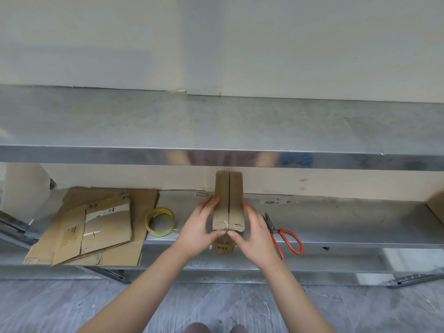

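box [228,200] folded shut, sealing still to do
box sits on the lower shelf [336,217], its two top flaps meeting along a middle seam. left hand [199,227] and right hand [254,234] each wrap one side of it, fingers curved along the walls and thumbs pressing the near end of the seam. the seam looks untaped, so taping seems to be what is left. tape roll [160,221] lies just left of the box, scissors [283,234] just right, flat cardboard [96,224] further left.
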`<state>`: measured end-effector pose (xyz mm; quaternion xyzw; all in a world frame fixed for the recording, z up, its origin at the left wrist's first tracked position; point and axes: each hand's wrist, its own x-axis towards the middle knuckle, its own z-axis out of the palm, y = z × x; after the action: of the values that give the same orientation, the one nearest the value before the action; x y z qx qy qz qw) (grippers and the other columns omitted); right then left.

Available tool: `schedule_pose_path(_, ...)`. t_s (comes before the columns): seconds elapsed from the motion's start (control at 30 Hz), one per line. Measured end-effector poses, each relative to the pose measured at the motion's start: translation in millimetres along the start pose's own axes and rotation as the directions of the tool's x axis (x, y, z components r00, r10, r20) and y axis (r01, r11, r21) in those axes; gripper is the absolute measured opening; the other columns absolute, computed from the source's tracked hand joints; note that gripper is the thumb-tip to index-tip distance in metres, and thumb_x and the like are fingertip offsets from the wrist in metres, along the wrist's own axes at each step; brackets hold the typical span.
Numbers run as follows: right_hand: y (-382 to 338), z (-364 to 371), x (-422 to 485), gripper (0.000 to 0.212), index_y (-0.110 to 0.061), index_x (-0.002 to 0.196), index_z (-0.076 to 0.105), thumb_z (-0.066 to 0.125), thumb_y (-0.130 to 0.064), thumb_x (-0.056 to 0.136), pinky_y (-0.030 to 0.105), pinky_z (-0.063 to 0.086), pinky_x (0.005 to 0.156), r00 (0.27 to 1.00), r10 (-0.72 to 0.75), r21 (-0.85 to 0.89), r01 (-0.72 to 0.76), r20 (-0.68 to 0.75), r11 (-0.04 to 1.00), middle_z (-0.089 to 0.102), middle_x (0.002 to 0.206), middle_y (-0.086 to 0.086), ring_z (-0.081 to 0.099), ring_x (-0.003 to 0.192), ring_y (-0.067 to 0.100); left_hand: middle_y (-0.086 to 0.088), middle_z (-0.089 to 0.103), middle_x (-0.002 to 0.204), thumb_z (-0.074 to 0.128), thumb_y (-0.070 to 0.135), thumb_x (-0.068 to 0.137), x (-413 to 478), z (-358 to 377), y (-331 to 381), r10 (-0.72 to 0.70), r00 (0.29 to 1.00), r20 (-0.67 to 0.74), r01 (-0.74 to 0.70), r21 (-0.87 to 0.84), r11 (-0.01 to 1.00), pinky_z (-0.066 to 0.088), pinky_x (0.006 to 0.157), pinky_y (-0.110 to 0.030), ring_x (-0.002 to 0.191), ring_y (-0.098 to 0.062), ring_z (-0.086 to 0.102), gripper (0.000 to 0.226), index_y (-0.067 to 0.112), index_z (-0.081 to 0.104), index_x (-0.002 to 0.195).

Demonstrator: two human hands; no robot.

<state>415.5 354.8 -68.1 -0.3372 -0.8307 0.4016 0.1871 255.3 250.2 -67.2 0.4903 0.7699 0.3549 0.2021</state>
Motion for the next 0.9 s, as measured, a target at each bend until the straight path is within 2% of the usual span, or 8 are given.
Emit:
schedule_pose_path(0.1, 2.5, -2.2, -13.7, 0.086, -0.031, 0.151, 0.026, 0.075, -0.041, 0.081, 0.036, 0.024, 0.119, 1.000, 0.017, -0.036, -0.017, -0.001, 0.999, 0.029, 0.156, -0.003, 0.022, 0.146, 0.013, 0.005, 0.019, 0.158, 0.074, 0.040, 0.081, -4.3, -1.6, -2.2, 0.037, 0.998, 0.041, -0.039, 0.059, 0.998, 0.017, 0.116, -0.024, 0.145, -0.012, 0.019, 0.086, 0.030, 0.025, 0.151)
schedule_pose_path(0.23, -2.7, -3.5, -31.5, 0.077, -0.038, 0.150, 0.024, 0.066, -0.049, 0.086, 0.028, 0.018, 0.116, 0.998, 0.027, -0.144, -0.034, -0.053, 0.989, 0.024, 0.158, -0.004, 0.016, 0.147, 0.014, 0.004, 0.016, 0.160, 0.075, 0.042, 0.079, -10.0, -5.9, -8.5, 0.067, 0.996, 0.063, -0.074, 0.127, 0.989, 0.016, 0.118, -0.030, 0.146, -0.016, 0.017, 0.091, 0.030, 0.020, 0.152)
schedule_pose_path(0.33, -17.0, -0.3, -42.4, 0.064, -0.031, 0.148, 0.036, 0.061, -0.045, 0.090, 0.035, 0.021, 0.120, 0.987, -0.113, -0.258, 0.080, -0.118, 0.963, 0.031, 0.156, -0.004, 0.016, 0.148, 0.015, 0.004, 0.016, 0.160, 0.074, 0.047, 0.077, -16.9, -13.2, -17.8, 0.120, 0.990, 0.076, -0.133, 0.194, 0.972, 0.018, 0.119, -0.037, 0.147, -0.017, 0.015, 0.095, 0.033, 0.017, 0.152)
schedule_pose_path(0.43, -38.5, 16.1, -51.6, 0.052, -0.022, 0.141, 0.050, 0.058, -0.038, 0.092, 0.046, 0.021, 0.120, 0.942, -0.295, -0.342, 0.228, -0.157, 0.911, 0.045, 0.148, 0.000, 0.024, 0.147, 0.018, 0.006, 0.013, 0.161, 0.061, 0.060, 0.082, -29.1, -31.2, -38.6, 0.140, 0.981, 0.132, -0.176, 0.328, 0.928, 0.016, 0.120, -0.041, 0.148, -0.018, 0.011, 0.089, 0.037, 0.011, 0.151)
schedule_pose_path(0.6, -73.8, 74.9, -53.2, 0.050, -0.023, 0.142, 0.047, 0.049, -0.039, 0.095, 0.042, 0.014, 0.122, 0.908, -0.415, -0.356, 0.369, -0.060, 0.859, 0.046, 0.147, -0.001, 0.024, 0.147, 0.019, 0.003, 0.026, 0.158, 0.027, 0.070, 0.085, -52.7, -77.0, -89.9, 0.125, 0.982, 0.139, -0.183, 0.577, 0.796, 0.009, 0.119, -0.038, 0.147, -0.022, 0.018, 0.080, 0.025, 0.025, 0.152)
schedule_pose_path(0.67, -79.6, 102.9, -47.4, 0.051, -0.021, 0.145, 0.043, 0.047, -0.037, 0.096, 0.041, 0.011, 0.122, 0.930, -0.368, -0.372, 0.348, 0.017, 0.861, 0.044, 0.149, 0.000, 0.022, 0.147, 0.019, 0.002, 0.031, 0.156, 0.024, 0.067, 0.085, -57.3, -90.6, -106.5, 0.096, 0.986, 0.136, -0.160, 0.620, 0.768, 0.009, 0.119, -0.039, 0.146, -0.024, 0.022, 0.080, 0.022, 0.030, 0.150)
schedule_pose_path(0.77, -76.4, 136.5, -30.5, 0.054, -0.022, 0.150, 0.033, 0.044, -0.032, 0.098, 0.035, 0.006, 0.123, 0.986, -0.152, -0.378, 0.169, 0.075, 0.910, 0.036, 0.154, -0.001, 0.018, 0.148, 0.018, 0.002, 0.028, 0.156, 0.034, 0.061, 0.090, -54.6, -97.5, -125.9, 0.052, 0.984, 0.171, -0.152, 0.644, 0.750, 0.008, 0.119, -0.040, 0.146, -0.025, 0.019, 0.073, 0.022, 0.028, 0.151)
schedule_pose_path(0.9, -62.6, 157.2, 2.7, 0.053, -0.021, 0.151, 0.027, 0.042, -0.030, 0.101, 0.037, 0.032, 0.113, 0.984, 0.150, -0.425, -0.096, 0.094, 0.900, 0.035, 0.153, 0.000, 0.031, 0.139, 0.022, 0.001, 0.028, 0.156, 0.046, 0.050, 0.093, -39.6, -93.0, -140.3, 0.002, 0.969, 0.245, -0.170, 0.667, 0.725, 0.007, 0.119, -0.037, 0.147, -0.022, 0.015, 0.066, 0.021, 0.028, 0.150)
